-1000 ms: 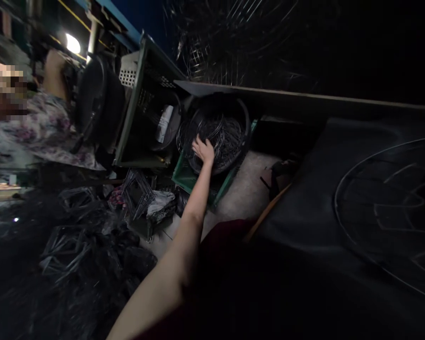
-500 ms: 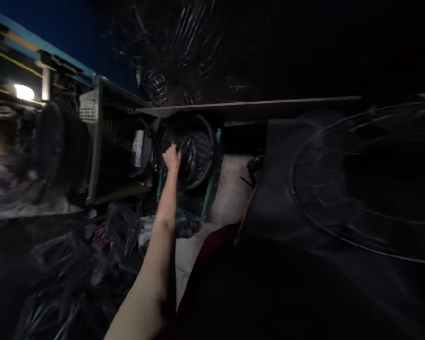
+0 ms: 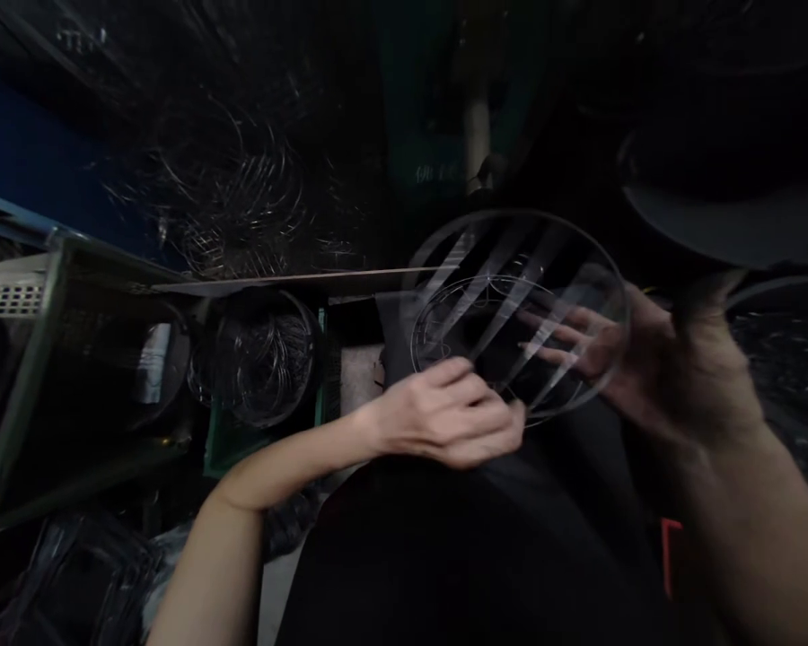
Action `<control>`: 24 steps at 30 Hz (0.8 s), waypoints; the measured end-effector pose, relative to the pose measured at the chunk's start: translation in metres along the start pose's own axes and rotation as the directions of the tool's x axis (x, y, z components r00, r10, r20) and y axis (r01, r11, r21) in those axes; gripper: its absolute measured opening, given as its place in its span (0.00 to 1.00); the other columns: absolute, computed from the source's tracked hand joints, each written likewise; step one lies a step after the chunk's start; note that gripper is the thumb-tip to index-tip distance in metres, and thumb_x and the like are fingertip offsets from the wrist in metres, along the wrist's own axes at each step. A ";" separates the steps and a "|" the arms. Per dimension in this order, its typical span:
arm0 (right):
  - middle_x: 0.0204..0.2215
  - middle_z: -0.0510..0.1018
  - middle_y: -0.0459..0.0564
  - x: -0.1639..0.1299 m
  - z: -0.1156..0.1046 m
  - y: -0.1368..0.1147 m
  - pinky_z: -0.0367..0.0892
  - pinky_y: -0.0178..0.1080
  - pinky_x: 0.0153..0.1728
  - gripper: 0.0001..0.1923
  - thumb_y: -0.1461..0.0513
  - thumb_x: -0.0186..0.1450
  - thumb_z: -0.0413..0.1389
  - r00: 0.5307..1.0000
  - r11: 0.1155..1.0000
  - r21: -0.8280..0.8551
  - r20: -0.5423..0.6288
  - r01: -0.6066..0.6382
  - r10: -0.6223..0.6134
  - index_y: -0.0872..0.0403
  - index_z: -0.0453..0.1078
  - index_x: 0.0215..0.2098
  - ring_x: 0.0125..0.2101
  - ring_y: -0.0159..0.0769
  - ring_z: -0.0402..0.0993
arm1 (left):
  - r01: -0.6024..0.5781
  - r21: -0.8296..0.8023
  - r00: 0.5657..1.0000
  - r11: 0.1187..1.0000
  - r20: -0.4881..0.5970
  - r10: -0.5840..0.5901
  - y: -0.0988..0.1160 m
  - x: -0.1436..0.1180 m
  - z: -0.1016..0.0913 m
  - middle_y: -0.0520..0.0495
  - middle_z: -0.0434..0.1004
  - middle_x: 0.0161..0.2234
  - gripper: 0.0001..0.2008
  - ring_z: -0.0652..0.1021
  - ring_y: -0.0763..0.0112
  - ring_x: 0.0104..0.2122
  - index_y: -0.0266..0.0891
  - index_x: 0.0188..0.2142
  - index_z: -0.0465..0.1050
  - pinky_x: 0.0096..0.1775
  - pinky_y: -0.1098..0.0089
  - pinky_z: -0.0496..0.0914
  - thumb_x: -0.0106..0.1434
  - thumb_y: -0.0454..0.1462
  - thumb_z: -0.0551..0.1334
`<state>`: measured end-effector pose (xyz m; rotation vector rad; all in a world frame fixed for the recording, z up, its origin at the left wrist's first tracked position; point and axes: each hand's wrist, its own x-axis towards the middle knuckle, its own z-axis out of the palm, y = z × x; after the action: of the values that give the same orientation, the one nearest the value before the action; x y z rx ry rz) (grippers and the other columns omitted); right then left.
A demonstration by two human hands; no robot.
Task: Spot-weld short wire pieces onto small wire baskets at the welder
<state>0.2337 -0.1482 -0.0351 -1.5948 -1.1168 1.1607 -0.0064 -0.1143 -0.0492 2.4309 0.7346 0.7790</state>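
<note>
A large round wire frame [image 3: 522,213] with several slanting bars is smeared by motion in front of me. Behind it lie thinner wire hoops [image 3: 437,301] on dark material. My left hand [image 3: 454,417] is at the lower left of the frame, its fingers curled closed; what they pinch is hidden. At the frame's right side my right hand [image 3: 602,354] has its fingers stretched out and apart, overlapping the blurred rim. Whether its palm touches the rim I cannot tell.
To the left, a dark round tub [image 3: 296,359] full of thin wire loops stands in a green crate [image 3: 215,444]. Farther left is a bigger green-framed crate [image 3: 37,359]. Tangled wire rings [image 3: 256,206] lie beyond a thin ledge [image 3: 310,282]. A machine post [image 3: 477,135] stands ahead.
My left hand has come away from the tub on the left to in front of my body. My right hand and the blurred round frame have come into view. The camera has turned right.
</note>
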 end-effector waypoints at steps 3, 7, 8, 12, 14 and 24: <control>0.45 0.75 0.51 -0.002 -0.008 0.028 0.76 0.48 0.35 0.16 0.48 0.70 0.43 0.988 0.905 0.413 -0.065 -0.101 0.140 0.43 0.62 0.51 0.40 0.42 0.78 | -0.127 -0.107 0.976 0.986 0.163 0.143 0.006 0.012 0.021 0.55 0.79 0.36 0.12 0.79 0.68 0.38 0.64 0.46 0.73 0.46 0.62 0.76 0.65 0.45 0.58; 0.34 0.72 0.44 -0.008 0.001 0.055 0.75 0.42 0.26 0.13 0.52 0.64 0.57 0.934 0.847 0.529 -0.272 -0.056 0.232 0.47 0.62 0.44 0.31 0.39 0.78 | 0.266 -0.074 0.964 0.961 0.009 -0.266 -0.019 0.007 0.003 0.49 0.79 0.44 0.17 0.77 0.62 0.48 0.61 0.53 0.70 0.50 0.58 0.74 0.65 0.48 0.57; 0.34 0.72 0.45 -0.007 0.006 0.054 0.74 0.41 0.25 0.14 0.53 0.64 0.57 0.931 0.854 0.517 -0.279 -0.061 0.236 0.47 0.63 0.46 0.30 0.39 0.78 | 0.373 -0.092 0.925 0.923 -0.038 -0.378 -0.026 0.008 -0.001 0.48 0.79 0.45 0.18 0.78 0.62 0.48 0.58 0.55 0.69 0.50 0.59 0.74 0.66 0.48 0.56; 0.35 0.75 0.51 -0.001 0.020 0.039 0.74 0.41 0.27 0.17 0.53 0.64 0.55 0.904 0.988 0.157 -0.421 -0.008 0.075 0.51 0.70 0.48 0.29 0.37 0.76 | 0.546 -0.260 0.822 0.797 -0.016 -0.569 -0.042 0.022 0.006 0.48 0.80 0.46 0.19 0.81 0.66 0.41 0.49 0.57 0.68 0.44 0.64 0.77 0.69 0.43 0.52; 0.36 0.76 0.53 0.001 0.021 0.037 0.74 0.44 0.36 0.16 0.56 0.65 0.54 0.841 0.977 -0.213 -0.525 0.022 -0.133 0.52 0.74 0.47 0.33 0.38 0.75 | 0.532 -0.295 0.825 0.793 -0.027 -0.564 -0.046 0.029 0.018 0.51 0.79 0.49 0.17 0.80 0.66 0.45 0.48 0.54 0.72 0.49 0.64 0.76 0.69 0.40 0.52; 0.39 0.70 0.56 0.006 0.021 0.052 0.69 0.51 0.44 0.21 0.56 0.67 0.46 0.863 0.675 -0.718 -0.439 -0.169 -0.252 0.51 0.74 0.51 0.37 0.42 0.70 | 0.494 0.027 0.868 0.869 0.041 -0.494 -0.074 0.035 0.047 0.46 0.78 0.40 0.17 0.78 0.68 0.38 0.44 0.55 0.72 0.45 0.69 0.72 0.69 0.42 0.56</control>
<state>0.2235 -0.1526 -0.0901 -2.2960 -1.3190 0.1390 0.0228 -0.0507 -0.1126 2.1147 1.2798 0.5061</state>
